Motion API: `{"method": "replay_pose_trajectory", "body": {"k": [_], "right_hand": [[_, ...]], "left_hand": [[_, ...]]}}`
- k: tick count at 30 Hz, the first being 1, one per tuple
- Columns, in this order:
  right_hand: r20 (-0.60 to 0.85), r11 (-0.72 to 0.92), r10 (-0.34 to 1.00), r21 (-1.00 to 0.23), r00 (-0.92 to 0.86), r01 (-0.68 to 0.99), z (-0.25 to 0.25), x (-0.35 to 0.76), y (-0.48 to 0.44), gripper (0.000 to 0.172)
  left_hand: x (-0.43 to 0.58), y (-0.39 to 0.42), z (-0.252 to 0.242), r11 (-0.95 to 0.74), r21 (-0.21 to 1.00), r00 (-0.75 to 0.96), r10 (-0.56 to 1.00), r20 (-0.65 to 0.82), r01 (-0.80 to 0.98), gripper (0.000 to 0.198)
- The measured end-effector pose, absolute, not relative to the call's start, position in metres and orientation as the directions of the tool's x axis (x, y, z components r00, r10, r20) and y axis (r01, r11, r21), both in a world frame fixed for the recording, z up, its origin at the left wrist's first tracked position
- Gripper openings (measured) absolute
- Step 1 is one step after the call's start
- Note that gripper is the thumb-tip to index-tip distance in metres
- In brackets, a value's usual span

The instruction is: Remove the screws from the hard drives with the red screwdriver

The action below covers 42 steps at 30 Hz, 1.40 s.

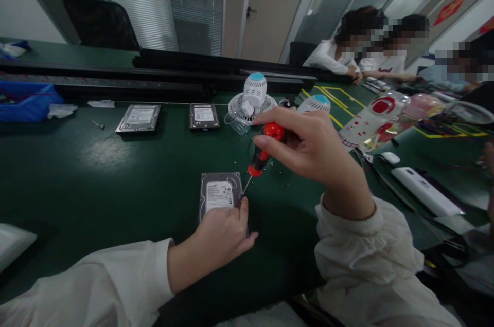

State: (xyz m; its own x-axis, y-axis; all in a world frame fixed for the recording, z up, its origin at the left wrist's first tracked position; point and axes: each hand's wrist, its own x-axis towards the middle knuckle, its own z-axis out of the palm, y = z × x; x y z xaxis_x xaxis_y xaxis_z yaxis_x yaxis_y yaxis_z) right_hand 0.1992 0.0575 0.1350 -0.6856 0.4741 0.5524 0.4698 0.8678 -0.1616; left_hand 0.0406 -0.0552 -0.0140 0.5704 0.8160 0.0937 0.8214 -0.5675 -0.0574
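A hard drive lies label up on the dark green table in front of me. My left hand is closed over its near edge and holds it down. My right hand is wrapped round a red-handled screwdriver, tilted so its tip touches the drive's right edge near a corner. Tiny screws lie scattered on the table just right of the drive.
Two more hard drives lie farther back. A white fan part and a clear cup stand behind. A blue bin sits far left, a white device at right. Other people sit at the far right.
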Motion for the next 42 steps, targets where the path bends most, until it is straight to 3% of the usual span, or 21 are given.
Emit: {"method": "replay_pose_trajectory", "body": {"k": [4,9,14,24,28,33,38,42], "right_hand": [[0.491,0.897,0.437,-0.176,-0.754,0.406,0.1371,0.2007,0.057,0.037],[0.546,0.872,0.478,-0.198,-0.689,0.448,0.1353,0.2,0.0573,0.035],[0.503,0.896,0.437,-0.168,-0.745,0.412,0.1354,0.2022,0.0593,0.047],[0.597,0.908,0.402,-0.161,-0.694,0.388,0.134,0.1973,0.0563,0.028],[0.539,0.923,0.384,-0.195,-0.75,0.333,0.136,0.2,0.057,0.034],[0.587,0.911,0.405,-0.19,-0.701,0.367,0.135,0.199,0.0559,0.03],[0.553,0.931,0.365,-0.202,-0.748,0.305,0.1343,0.1977,0.0553,0.038],[0.592,0.912,0.402,-0.19,-0.699,0.363,0.133,0.1969,0.0557,0.032]], "left_hand": [[0.0406,-0.0559,-0.0122,-0.563,-0.045,0.564,0.821,0.083,0.825,0.071],[0.0407,-0.0558,-0.0153,-0.561,-0.041,0.562,0.821,0.104,0.827,0.071],[0.0412,-0.0553,-0.0138,-0.563,-0.049,0.565,0.82,0.092,0.825,0.071],[0.0412,-0.0561,-0.0139,-0.565,-0.029,0.564,0.817,0.121,0.825,0.071],[0.0406,-0.056,-0.0163,-0.562,-0.024,0.56,0.818,0.13,0.827,0.071],[0.0403,-0.0563,-0.0166,-0.558,-0.027,0.556,0.819,0.14,0.829,0.071],[0.04,-0.0561,-0.0164,-0.566,-0.014,0.562,0.815,0.141,0.824,0.071],[0.0398,-0.056,-0.016,-0.562,-0.022,0.56,0.817,0.135,0.827,0.071]]}}
